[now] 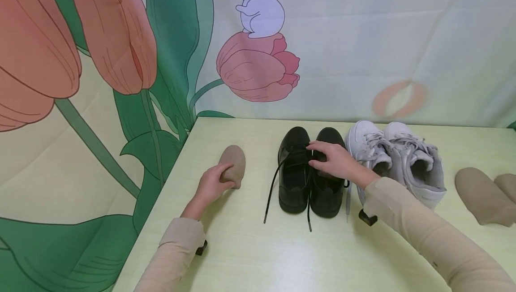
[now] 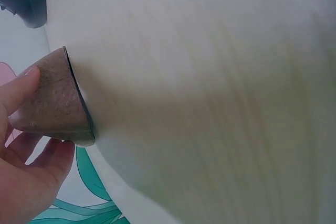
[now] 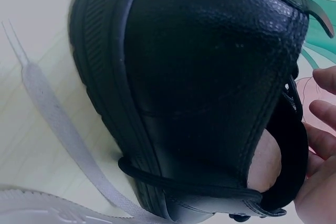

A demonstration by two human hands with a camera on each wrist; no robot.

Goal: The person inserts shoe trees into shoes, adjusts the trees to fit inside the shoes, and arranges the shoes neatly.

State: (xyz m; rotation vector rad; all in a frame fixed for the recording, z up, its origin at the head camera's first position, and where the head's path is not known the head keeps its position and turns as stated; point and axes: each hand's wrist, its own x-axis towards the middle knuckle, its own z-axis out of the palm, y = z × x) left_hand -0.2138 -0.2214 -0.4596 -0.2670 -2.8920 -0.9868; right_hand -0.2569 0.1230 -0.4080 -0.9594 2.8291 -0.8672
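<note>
My left hand [image 1: 209,184] pinches a brown slipper [image 1: 234,162] with a rounded toe, at the left of the table. The left wrist view shows its thin dark sole edge, the thumb on one side and fingers on the other. Two black lace-up shoes [image 1: 292,175] stand side by side at the middle, toes towards the wall. My right hand [image 1: 336,160] grips the right-hand black shoe [image 1: 327,195] around its opening. In the right wrist view, skin shows through that opening, and the bent fingers [image 3: 321,140] pass partly behind the collar.
White sneakers [image 1: 423,166] stand just right of the black shoes, under my right forearm's line. Brown slippers [image 1: 481,195] lie at the far right, cut by the frame. Loose black laces [image 1: 272,193] trail onto the table [image 1: 258,256]. A printed cloth [image 1: 334,50] hangs behind.
</note>
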